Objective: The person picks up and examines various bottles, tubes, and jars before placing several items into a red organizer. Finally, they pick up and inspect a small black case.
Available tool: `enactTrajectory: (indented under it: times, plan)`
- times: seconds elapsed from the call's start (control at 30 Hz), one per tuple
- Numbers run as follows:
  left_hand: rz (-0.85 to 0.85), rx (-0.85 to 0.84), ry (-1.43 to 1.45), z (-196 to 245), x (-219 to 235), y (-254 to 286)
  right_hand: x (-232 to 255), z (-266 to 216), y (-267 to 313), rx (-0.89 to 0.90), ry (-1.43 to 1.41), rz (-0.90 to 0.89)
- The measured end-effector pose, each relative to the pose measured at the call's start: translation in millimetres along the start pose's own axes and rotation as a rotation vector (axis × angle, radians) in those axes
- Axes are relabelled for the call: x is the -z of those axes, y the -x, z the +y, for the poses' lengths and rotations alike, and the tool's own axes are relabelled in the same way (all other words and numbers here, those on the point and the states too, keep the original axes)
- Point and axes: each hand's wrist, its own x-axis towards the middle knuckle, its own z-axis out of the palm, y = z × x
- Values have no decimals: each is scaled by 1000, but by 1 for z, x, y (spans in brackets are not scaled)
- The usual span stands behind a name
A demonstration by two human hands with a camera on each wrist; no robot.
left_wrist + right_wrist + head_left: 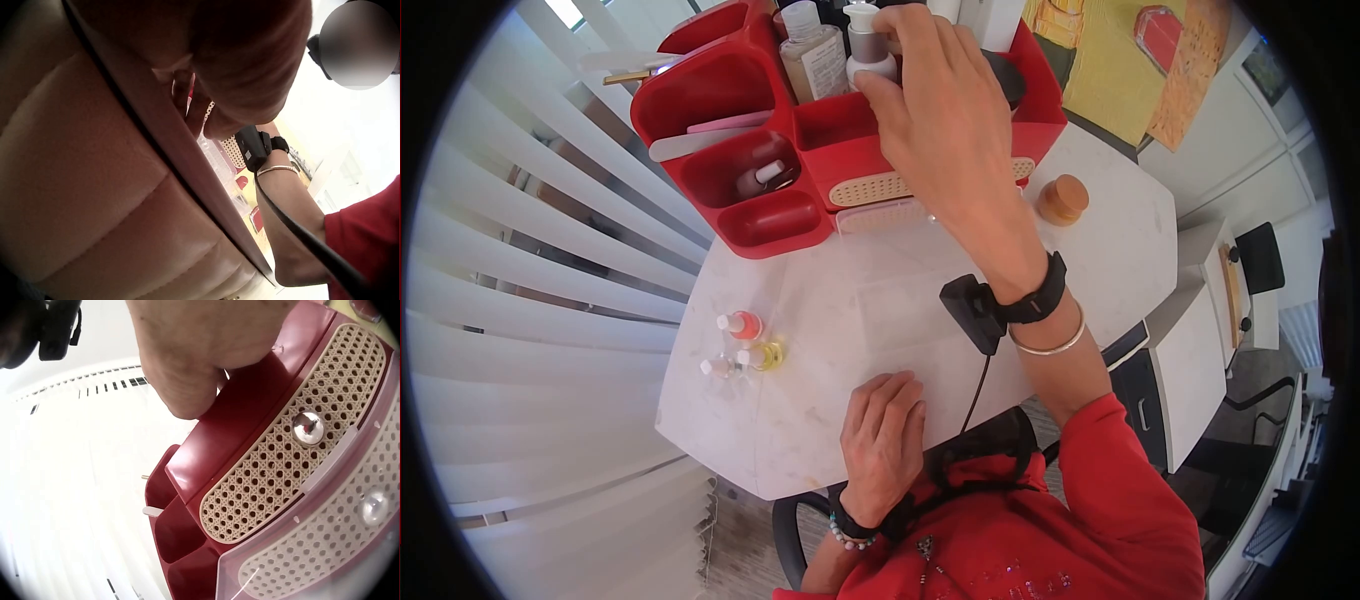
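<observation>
My right hand (955, 120) reaches into the top of a red organizer (710, 95), thumb and fingers around a white bottle with a grey collar (870, 50). A clear bottle with a white cap (815, 65) stands just left of it. From the right wrist view, the hand (200, 344) is over the organizer's rim, above a woven-pattern drawer front (281, 450); the bottle is hidden there. My left hand (882, 440) rests at the table's near edge, fingers loosely bent, holding nothing. The left wrist view shows that hand (250, 56) close up and dark.
Three small polish bottles, one of them red (745, 324), stand on the white table (800, 420) at the left. A round wooden-coloured jar (1062, 200) is right of the organizer. A clear plastic drawer (900, 290) extends below the organizer's front. Blinds (550, 330) hang at the left.
</observation>
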Motion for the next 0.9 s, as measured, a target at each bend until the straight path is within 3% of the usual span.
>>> enactTrajectory:
  times: [0.53,0.67,0.9]
  plan:
    - [0,-5,-26,0,-1,-2,8,-23,-24,-300,-108,-53]
    - [-5,-2,-19,1,0,-1,-18,-6,-12,-217,-81,52]
    - [-9,2,-23,2,0,-1,-9,-5,-17,-173,-310,193]
